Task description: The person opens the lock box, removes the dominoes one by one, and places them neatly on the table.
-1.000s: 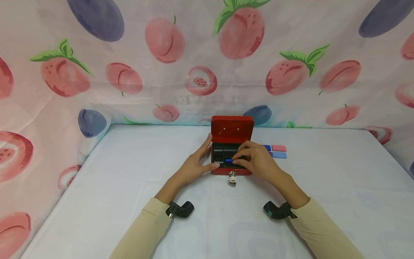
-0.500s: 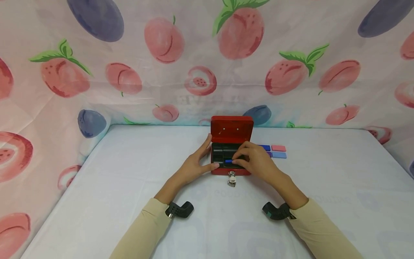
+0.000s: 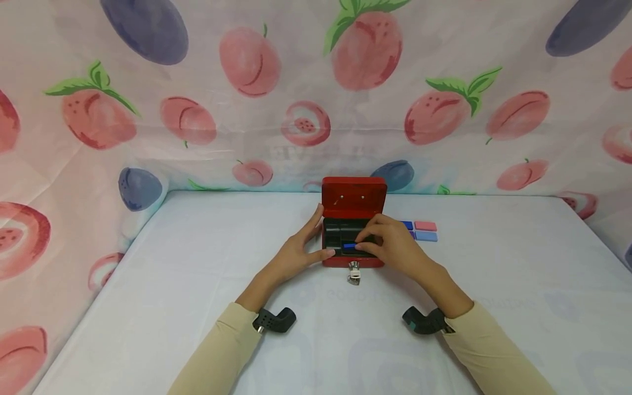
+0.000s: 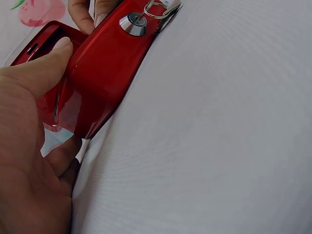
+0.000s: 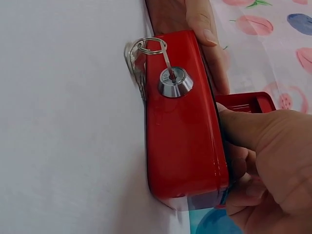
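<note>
A red metal cash box point(image 3: 353, 262) stands with its lid point(image 3: 354, 197) raised and a black compartment tray point(image 3: 333, 233) inside. My left hand point(image 3: 296, 255) grips its left end, thumb over the front rim and fingers along the side. With thumb and fingertips, my right hand point(image 3: 392, 241) pinches a small blue block point(image 3: 349, 246) low in the front of the tray. In the right wrist view the box wall hides the block. A key on a ring point(image 5: 151, 46) sits in the front lock point(image 5: 175, 82).
Several small flat blocks lie right of the box, among them a pink one point(image 3: 425, 226) and a light blue one point(image 3: 426, 236); the right hand partly covers others. A white cloth point(image 3: 207, 247) covers the table. A fruit-print curtain point(image 3: 306, 159) hangs behind.
</note>
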Available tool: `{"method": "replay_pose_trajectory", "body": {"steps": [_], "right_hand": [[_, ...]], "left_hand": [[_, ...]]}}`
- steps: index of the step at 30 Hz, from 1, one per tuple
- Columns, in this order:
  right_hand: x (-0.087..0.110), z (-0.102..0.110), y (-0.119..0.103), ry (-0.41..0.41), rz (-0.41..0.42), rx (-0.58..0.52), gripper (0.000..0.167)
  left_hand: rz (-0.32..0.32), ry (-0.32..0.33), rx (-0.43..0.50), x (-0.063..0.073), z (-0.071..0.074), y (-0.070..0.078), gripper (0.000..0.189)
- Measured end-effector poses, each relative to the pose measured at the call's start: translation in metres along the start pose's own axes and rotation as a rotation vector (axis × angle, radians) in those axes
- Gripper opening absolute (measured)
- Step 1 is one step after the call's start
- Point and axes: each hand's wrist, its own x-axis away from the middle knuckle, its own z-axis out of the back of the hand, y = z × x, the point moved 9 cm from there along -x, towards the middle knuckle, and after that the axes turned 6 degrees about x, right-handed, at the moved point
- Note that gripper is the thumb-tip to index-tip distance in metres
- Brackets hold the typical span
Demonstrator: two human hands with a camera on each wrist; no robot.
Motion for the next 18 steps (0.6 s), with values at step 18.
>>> {"method": "replay_pose_trajectory", "body": {"steps": [18], "right_hand": [[-0.0020, -0.0035, -0.0019, -0.056, -0.054, 0.086, 0.006]], "left_hand": [[0.015, -0.009, 0.006, 0.0003, 0.0007, 0.0035, 0.093]]}}
